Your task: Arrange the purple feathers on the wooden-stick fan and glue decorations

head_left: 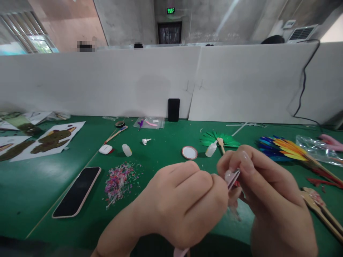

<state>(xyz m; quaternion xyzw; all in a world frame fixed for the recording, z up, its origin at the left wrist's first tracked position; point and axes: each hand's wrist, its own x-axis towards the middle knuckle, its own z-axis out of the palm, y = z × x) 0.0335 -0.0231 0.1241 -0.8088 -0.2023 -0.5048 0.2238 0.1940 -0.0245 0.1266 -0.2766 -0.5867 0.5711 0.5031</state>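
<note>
In front of my chest, my two hands nearly touch over the green table. My left hand [187, 203] is closed in a fist with its back toward me. A slim, pale pink-and-grey tool-like piece [233, 179] comes out at its thumb side, and a pink end [181, 252] shows beneath the fist. The grip hides its kind. My right hand [257, 182] pinches thumb and finger at the piece's tip, where a small clear or whitish bit shows. Something red lies just below the fingers, mostly hidden, beside a crumpled translucent scrap [234, 210].
A phone [77, 192] and a pile of colourful scraps [119, 182] lie left. Ahead are a round white lid [189, 152], small bottles [211, 149] and a green fan-shaped piece [206, 139]. Feathery blue-and-yellow fans [286, 148] and wooden sticks [321, 210] lie right. A white partition [120, 85] stands behind.
</note>
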